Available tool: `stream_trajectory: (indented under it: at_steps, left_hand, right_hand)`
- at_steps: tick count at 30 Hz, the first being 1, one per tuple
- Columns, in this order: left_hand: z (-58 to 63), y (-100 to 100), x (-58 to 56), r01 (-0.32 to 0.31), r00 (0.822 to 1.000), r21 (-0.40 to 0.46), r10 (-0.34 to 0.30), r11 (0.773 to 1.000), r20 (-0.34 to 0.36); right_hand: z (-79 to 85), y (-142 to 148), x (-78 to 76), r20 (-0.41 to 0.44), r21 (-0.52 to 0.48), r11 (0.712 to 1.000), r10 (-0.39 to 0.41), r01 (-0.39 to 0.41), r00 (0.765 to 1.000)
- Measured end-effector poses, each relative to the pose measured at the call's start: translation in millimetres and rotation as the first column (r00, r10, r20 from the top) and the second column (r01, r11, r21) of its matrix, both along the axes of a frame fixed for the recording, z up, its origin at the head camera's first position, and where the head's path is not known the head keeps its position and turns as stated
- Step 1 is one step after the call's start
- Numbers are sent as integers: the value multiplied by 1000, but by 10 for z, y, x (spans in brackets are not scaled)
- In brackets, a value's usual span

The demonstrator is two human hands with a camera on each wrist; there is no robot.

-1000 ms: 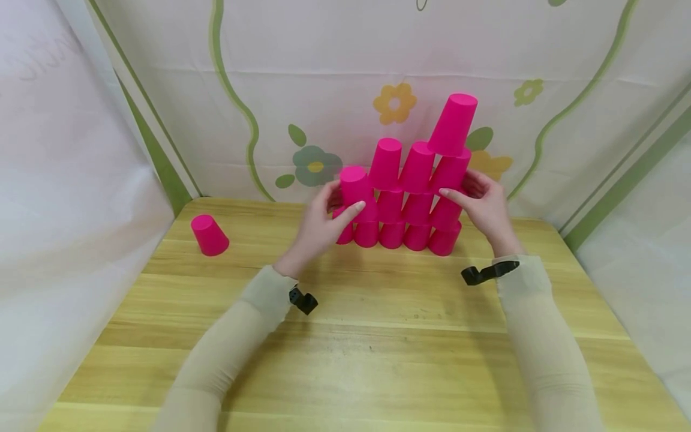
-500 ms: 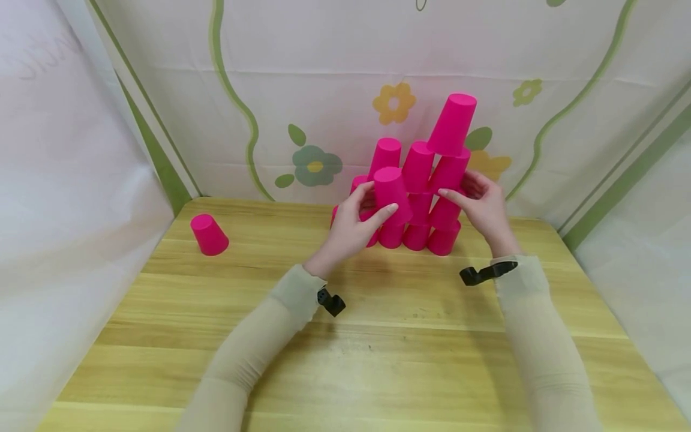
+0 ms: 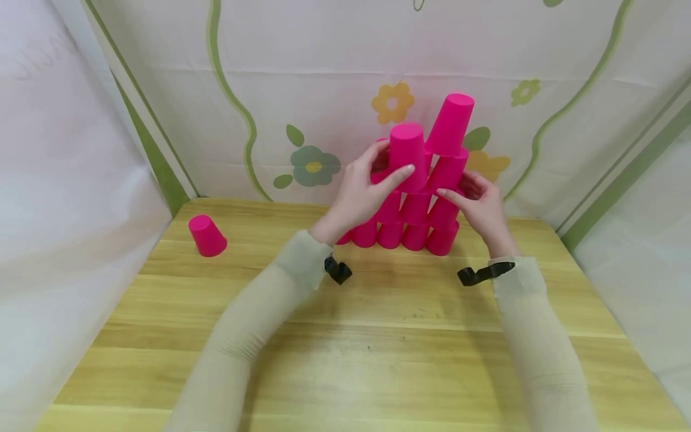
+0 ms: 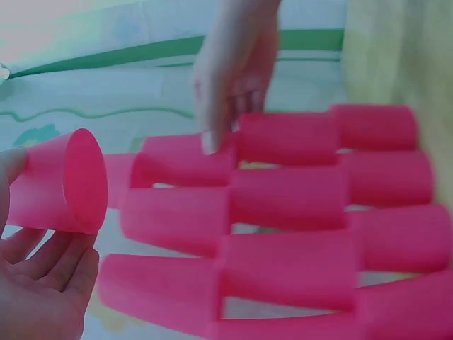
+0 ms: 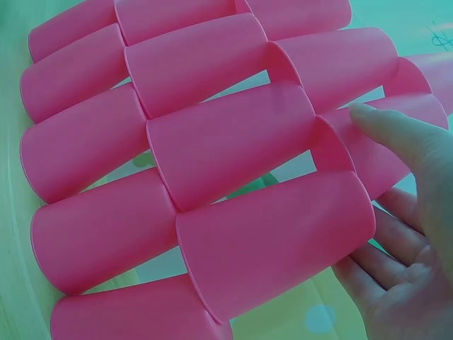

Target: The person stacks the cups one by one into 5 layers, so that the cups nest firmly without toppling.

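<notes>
A wall of pink cups [image 3: 415, 207], all upside down, stands on the table in stepped rows, with one cup [image 3: 452, 125] on top at the right. My left hand [image 3: 364, 191] holds another pink cup [image 3: 407, 157] between thumb and fingers, mouth down, in front of the upper rows. In the left wrist view, that cup [image 4: 53, 184] shows its open mouth towards the stack. My right hand [image 3: 480, 204] stays at the wall's right edge, thumb in front and relaxed fingers behind. In the right wrist view, its thumb [image 5: 396, 131] rests on a third-row cup [image 5: 396, 145].
A single pink cup [image 3: 207, 236] stands upside down at the left of the wooden table [image 3: 345, 360]. Behind the stack hangs a white cloth [image 3: 324, 48] with flower prints. Black wrist cameras sit on both sleeves.
My left hand has lifted a cup from the wall's left end, carrying it right and up to the upper rows. My right hand has stayed at the right edge.
</notes>
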State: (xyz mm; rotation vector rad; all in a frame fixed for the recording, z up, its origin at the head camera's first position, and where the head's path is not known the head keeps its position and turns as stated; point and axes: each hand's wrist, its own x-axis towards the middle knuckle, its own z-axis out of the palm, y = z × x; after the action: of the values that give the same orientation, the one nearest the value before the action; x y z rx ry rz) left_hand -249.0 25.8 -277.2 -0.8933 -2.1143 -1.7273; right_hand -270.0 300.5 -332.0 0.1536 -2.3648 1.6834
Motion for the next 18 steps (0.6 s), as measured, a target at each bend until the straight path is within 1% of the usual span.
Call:
stream_trajectory:
  at_steps: [2, 5, 8, 10, 13, 15, 18]
  left_hand:
    - [148, 8, -64, 3, 1000, 8, -4, 1000, 7]
    - [335, 18, -175, -9, 1000, -2, 9, 1000, -2]
    - [460, 17, -297, -44, 999, -14, 44, 999, 12]
    - [504, 14, -376, -78, 996, -25, 79, 997, 40]
    - [520, 19, -478, -117, 990, -50, 121, 992, 76]
    - [513, 28, -536, -130, 987, -75, 137, 989, 88]
    - [492, 51, -598, -132, 984, -122, 144, 984, 102]
  right_hand:
    - [-7, -2, -2, 4, -4, 1000, 5, -5, 1000]
    - [-9, -10, -8, 6, -5, 1000, 7, -7, 1000]
    - [-1, -24, -20, 11, -8, 1000, 7, -7, 1000]
    - [7, -31, -26, 17, -9, 1000, 5, -5, 1000]
    - [18, -36, -30, 25, -5, 1000, -1, 1, 1000]
    - [21, -34, -31, 27, -1, 1000, -3, 3, 1000]
    - [23, -35, -31, 31, 4, 1000, -1, 1, 1000]
